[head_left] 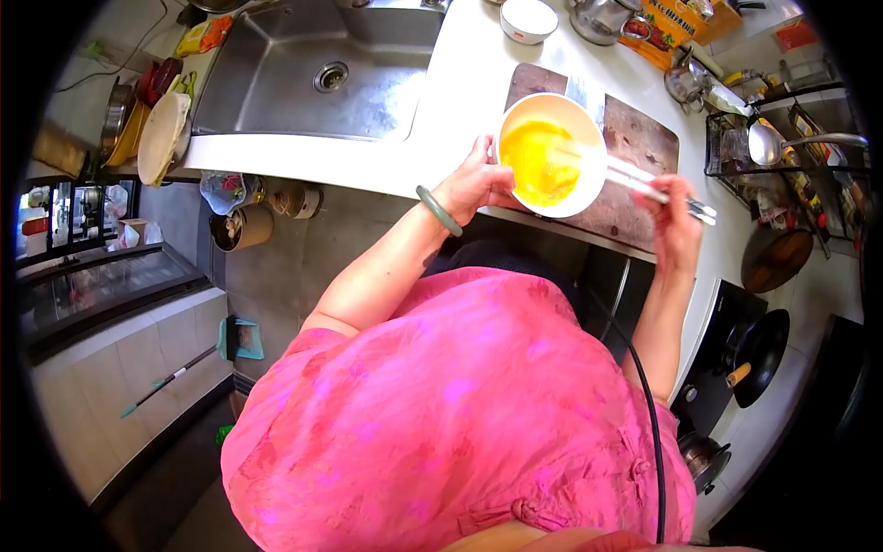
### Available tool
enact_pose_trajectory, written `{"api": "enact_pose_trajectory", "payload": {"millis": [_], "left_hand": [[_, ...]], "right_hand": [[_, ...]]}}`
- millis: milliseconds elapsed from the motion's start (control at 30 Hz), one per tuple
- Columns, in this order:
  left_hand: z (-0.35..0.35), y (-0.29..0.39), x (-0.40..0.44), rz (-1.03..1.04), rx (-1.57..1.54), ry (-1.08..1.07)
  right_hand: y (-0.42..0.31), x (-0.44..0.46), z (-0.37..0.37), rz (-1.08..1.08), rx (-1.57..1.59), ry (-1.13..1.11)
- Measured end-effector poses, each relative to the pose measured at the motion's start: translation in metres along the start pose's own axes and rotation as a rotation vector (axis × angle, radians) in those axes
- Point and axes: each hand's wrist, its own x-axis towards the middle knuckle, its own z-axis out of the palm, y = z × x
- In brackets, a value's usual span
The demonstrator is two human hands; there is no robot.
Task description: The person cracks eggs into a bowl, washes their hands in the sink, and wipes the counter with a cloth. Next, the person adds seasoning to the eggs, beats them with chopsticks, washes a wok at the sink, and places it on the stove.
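Note:
A white bowl point(593, 156) of yellow beaten egg point(543, 164) is above the brown cutting board point(641, 138), tilted a little. My left hand point(476, 184) is closed on the bowl's left rim, with a green bangle on that wrist. In my right hand point(673, 216) is a pair of chopsticks point(636, 178), blurred by motion, their tips reaching into the egg. A flat metal blade point(586, 95) lies on the board behind the bowl, partly hidden by it.
A steel sink point(276, 92) is at the upper left. On the counter's far side stand a small white bowl point(529, 22) and a metal pot point(596, 20). Racks with a ladle point(765, 144) are at right, above a black pan point(763, 359) on the stove.

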Motion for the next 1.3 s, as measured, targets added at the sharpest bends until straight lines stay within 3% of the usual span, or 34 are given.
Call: {"api": "enact_pose_trajectory", "payload": {"millis": [33,100,167,233,300,367,433,500,567,667,733,767,833,900,967,1033,1100,1167,1233,1300], "left_hand": [[0.002,0.0,-0.001,0.006,0.007,0.001],[0.001,0.002,-0.001,0.023,0.02,0.004],[0.0,0.002,0.001,-0.003,0.019,0.016],[0.002,0.003,0.001,-0.003,0.016,0.013],[0.001,0.003,0.001,0.004,0.015,0.013],[0.0,0.004,0.003,-0.004,0.03,0.026],[0.001,0.005,0.004,0.009,0.026,0.024],[0.0,0.003,0.002,0.019,0.022,0.025],[-0.001,0.006,0.004,-0.01,0.047,0.043],[0.001,0.007,0.004,0.005,0.016,0.025],[-0.001,0.006,0.003,0.016,0.001,0.021],[-0.004,0.005,0.004,0.011,0.015,0.025],[-0.005,0.005,0.005,0.004,0.025,0.03],[-0.004,0.005,0.002,0.029,0.018,0.016],[-0.007,0.005,0.001,0.025,0.028,0.038],[-0.009,0.007,0.002,0.023,0.031,0.061],[-0.009,0.006,-0.003,0.025,0.005,0.046],[-0.012,0.009,-0.003,0.026,0.001,0.057],[-0.018,0.007,-0.003,0.027,0.005,0.07],[-0.019,0.008,-0.006,0.037,-0.016,0.078]], "right_hand": [[-0.001,0.005,-0.01,-0.045,-0.043,0.101],[0.002,0.005,-0.014,0.012,-0.096,0.048],[0.003,-0.004,0.0,0.09,0.019,-0.147],[0.004,0.004,-0.011,0.008,0.005,0.099],[0.005,0.004,-0.016,0.078,-0.093,0.011],[0.008,-0.006,0.001,0.105,0.05,-0.156],[0.008,-0.001,-0.003,0.065,0.095,-0.066],[0.003,0.007,-0.011,0.042,-0.093,0.067],[0.004,0.001,-0.001,0.107,-0.014,-0.174],[0.007,0.006,-0.002,0.078,0.105,0.03],[0.008,0.012,-0.004,0.094,-0.075,-0.026],[0.011,0.008,0.002,0.11,-0.011,-0.172],[0.007,0.008,0.009,0.065,0.085,-0.04],[0.007,0.018,-0.001,0.021,-0.075,0.098],[0.013,0.014,0.002,0.109,-0.046,-0.155],[0.009,0.011,0.012,0.068,0.103,-0.17],[0.008,0.023,0.006,-0.007,0.005,0.069],[0.01,0.023,0.004,0.053,-0.052,0.022],[0.012,0.017,0.013,0.127,0.073,-0.241],[0.011,0.027,0.011,0.018,0.032,0.025]]}}
